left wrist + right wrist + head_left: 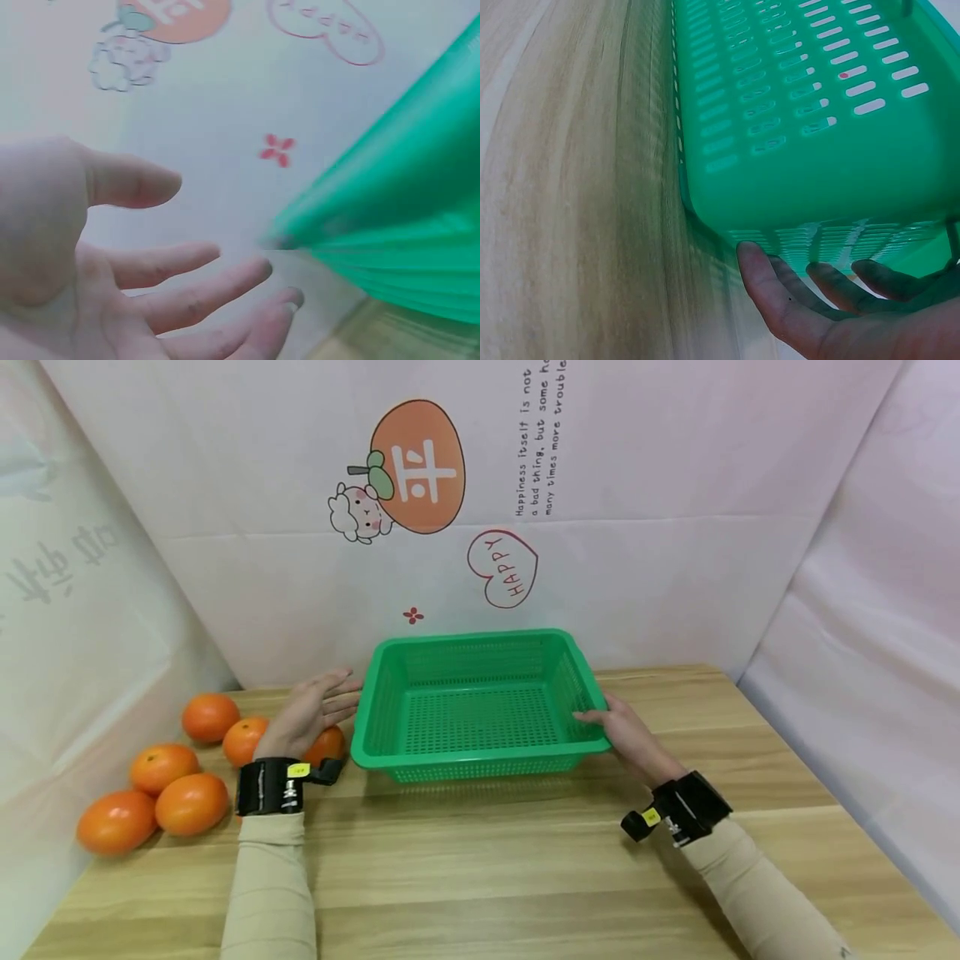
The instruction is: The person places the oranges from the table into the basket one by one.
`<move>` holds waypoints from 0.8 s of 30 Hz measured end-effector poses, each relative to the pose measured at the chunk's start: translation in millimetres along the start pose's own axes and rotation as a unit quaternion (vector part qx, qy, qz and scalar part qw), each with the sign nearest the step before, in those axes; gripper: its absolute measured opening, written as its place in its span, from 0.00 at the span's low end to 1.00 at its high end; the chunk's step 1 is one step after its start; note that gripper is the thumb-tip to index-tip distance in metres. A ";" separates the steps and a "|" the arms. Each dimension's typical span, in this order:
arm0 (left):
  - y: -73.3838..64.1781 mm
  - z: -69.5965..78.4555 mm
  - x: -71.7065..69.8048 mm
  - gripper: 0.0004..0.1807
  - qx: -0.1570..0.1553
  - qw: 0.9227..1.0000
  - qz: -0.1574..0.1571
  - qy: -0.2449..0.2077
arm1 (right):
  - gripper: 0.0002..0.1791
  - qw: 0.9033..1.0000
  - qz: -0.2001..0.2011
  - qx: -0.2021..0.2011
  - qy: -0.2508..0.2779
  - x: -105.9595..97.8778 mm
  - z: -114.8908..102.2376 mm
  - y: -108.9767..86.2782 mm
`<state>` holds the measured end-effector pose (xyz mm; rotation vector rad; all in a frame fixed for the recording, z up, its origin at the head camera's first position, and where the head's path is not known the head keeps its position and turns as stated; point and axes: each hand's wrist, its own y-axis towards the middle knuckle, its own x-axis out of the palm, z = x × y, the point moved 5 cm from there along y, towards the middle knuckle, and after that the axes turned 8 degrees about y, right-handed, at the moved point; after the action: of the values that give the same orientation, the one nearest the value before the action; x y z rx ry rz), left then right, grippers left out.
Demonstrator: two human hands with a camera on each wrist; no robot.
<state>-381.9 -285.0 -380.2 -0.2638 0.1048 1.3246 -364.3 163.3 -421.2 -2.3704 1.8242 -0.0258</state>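
Hidden/unclear: one orange (327, 745) sits partly behind my left wrist, only a slice visible. My right fingertips (759, 264) go under/behind the basket's rim; in the head view my thumb lies over the rim, in the wrist view the fingers show through the green mesh. Left wrist view is blurred; basket there is a green smear, cut off at frame edge. Whether my left fingertips actually touch the basket wall: can't tell.

Container: green basket (480, 647), slotted plastic, upright at table (525, 860) centre, near the back wall. Nothing inside it.

Left hand (311, 710): fingers straight and spread, palm facing the basket's left wall, just beside it, holding nothing.

Right hand (622, 727): fingers curled round the basket's right rim near its front corner, gripping it.

Oranges (161, 785): group on the table's left side, outside the basket, next to my left forearm.
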 end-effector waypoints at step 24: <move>-27.2 83.0 -23.2 0.28 0.088 0.851 -0.002 0.517 | 0.39 1.000 0.010 -0.005 -0.014 -1.1 2.2 1.7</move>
<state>-367.4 -292.1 -291.2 -0.8001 1.1318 1.0281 -365.9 164.2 -423.5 -2.3470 1.8384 0.0184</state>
